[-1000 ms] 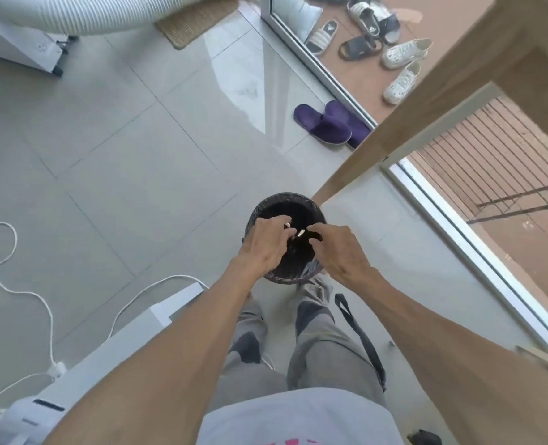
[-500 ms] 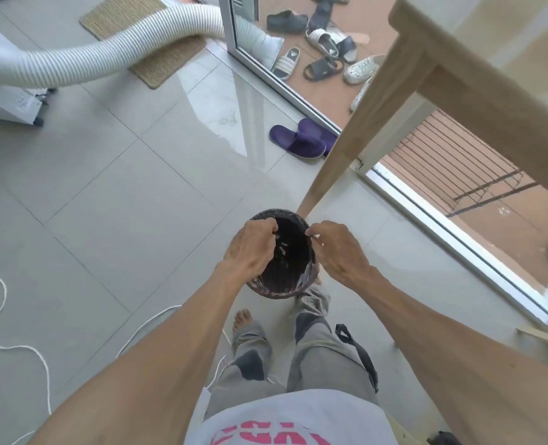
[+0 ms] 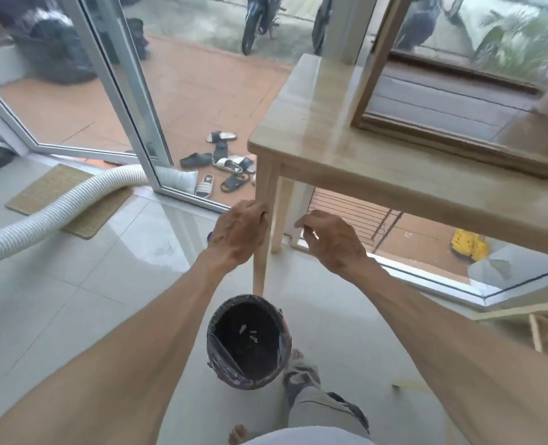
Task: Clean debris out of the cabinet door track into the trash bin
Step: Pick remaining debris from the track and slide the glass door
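Note:
The small round trash bin (image 3: 231, 375) with a dark liner stands on the tiled floor by my feet. A few pale bits of debris (image 3: 252, 336) lie at its bottom. My left hand (image 3: 239, 234) hovers above and beyond the bin, fingers curled in, beside the table leg (image 3: 261, 277). Just right of that leg, my right hand (image 3: 332, 244) hangs with fingers loosely bent and apart, nothing in it. A wooden framed panel (image 3: 443, 136), possibly the cabinet door, rests on the wooden table (image 3: 314, 117). Its track is not clearly visible.
A white ribbed hose (image 3: 51, 213) runs across a woven mat (image 3: 54, 187) at the left. An open glass door (image 3: 128, 101) leads to a terrace with several sandals (image 3: 227, 165). A low glass wall's frame (image 3: 427, 284) runs along the right.
Both hands have lifted off the bin's rim and risen toward the table. The view has tilted up from the floor, so the bin now sits lower in frame.

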